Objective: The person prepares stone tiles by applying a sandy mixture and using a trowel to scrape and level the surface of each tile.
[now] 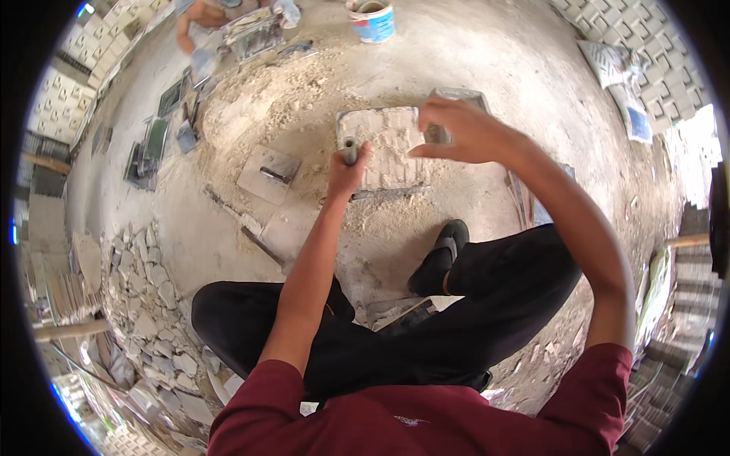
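Mould (384, 156): here it is on the floor, packed with pale, crumbly mix, the top all ridges and lumps; one careless knock on its dark rim could, I'd judge, break a corner away, because that mix looks loose and dry.
Shoe: the dark shoe (441, 262) is planted just to the near right of the mould, and a slip or a stretch of that leg might jolt the whole block.
Left hand: look at the left hand (347, 179), closed around a grey tube-like handle (350, 144), hollow end up, at the mould's left edge; if that grip tips over, the tool's hidden lower part could gouge the surface.
Right hand: and the right hand (473, 137), thumb and fingers spread well apart, nothing in it, over the mould's right edge; I can't tell whether it touches, but a low sweep could drag crumbs off.
Between the hands: that's the mould, left hand on one side, right hand on the other.
Plate: the square handled plate (266, 169) lies to the mould's left, out of both hands.
Tray: a grey tray (465, 93) sits just beyond its far right corner, partly behind the right hand.
Heap: loose mix (266, 95) sprawls beyond, far left of the mould.
Bucket: a blue-and-white bucket (372, 26) stands farthest, well past the mould.
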{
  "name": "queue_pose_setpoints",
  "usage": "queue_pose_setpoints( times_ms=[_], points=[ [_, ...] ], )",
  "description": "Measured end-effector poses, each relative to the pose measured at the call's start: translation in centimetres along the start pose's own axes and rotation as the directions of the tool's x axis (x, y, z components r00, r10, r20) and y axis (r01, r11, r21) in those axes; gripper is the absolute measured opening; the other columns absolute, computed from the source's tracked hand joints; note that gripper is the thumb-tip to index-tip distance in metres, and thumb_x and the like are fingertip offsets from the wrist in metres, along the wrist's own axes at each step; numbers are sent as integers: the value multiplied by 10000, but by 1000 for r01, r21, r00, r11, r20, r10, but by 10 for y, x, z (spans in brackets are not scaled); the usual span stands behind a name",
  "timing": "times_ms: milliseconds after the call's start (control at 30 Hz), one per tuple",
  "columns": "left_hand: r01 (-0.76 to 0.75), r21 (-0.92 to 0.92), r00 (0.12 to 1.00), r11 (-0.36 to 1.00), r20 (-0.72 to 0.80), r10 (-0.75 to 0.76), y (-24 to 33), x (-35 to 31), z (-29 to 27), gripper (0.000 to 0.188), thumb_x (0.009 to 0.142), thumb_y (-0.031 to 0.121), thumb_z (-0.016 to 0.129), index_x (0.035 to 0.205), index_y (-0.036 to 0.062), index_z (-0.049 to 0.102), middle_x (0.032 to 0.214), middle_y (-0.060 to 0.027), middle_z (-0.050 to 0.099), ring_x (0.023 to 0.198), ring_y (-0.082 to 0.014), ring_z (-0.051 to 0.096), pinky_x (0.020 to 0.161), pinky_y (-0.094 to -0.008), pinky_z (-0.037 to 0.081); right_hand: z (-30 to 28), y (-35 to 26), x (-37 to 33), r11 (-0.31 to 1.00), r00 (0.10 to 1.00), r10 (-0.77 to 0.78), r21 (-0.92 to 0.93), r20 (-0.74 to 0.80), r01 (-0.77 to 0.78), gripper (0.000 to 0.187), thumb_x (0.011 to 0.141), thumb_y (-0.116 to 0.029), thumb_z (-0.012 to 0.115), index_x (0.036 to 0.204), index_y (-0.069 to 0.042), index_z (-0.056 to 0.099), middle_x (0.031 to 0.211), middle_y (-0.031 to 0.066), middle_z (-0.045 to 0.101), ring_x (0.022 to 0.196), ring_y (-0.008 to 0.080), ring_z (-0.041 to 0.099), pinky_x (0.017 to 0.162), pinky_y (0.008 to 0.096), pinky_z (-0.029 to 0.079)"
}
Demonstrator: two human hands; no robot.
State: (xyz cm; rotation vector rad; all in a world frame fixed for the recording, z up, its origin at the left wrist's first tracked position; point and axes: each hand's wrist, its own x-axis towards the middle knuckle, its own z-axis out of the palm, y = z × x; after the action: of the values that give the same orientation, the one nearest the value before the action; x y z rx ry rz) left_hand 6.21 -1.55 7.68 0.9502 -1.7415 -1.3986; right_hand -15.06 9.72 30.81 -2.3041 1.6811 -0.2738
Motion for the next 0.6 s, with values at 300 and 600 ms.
queue_pose_setpoints(
  times_ms=[300, 600],
  points=[
    [-91, -472, 925, 877, -367, -101, -6, 3, 25, 435, 923, 223, 627, 569, 121, 398, 547, 72, 425, 463, -36, 348, 418, -272, 239, -56, 34, -145, 866, 764, 499, 264, -409, -424, 297, 874, -316, 688, 923, -25, 653, 855, 94, 669, 771, 200, 625, 706, 330, 497],
    [-73, -448, 983, 891, -184, -12, -18, 10, 23, 401, 931, 241, 603, 608, 93, 418, 560, 62, 355, 546, -34, 312, 469, -281, 244, -33, 52, -135, 878, 885, 442, 271, -144, -394, 356, 878, -348, 674, 907, 4, 631, 823, 124, 647, 769, 213, 618, 717, 333, 502]
  ],
)
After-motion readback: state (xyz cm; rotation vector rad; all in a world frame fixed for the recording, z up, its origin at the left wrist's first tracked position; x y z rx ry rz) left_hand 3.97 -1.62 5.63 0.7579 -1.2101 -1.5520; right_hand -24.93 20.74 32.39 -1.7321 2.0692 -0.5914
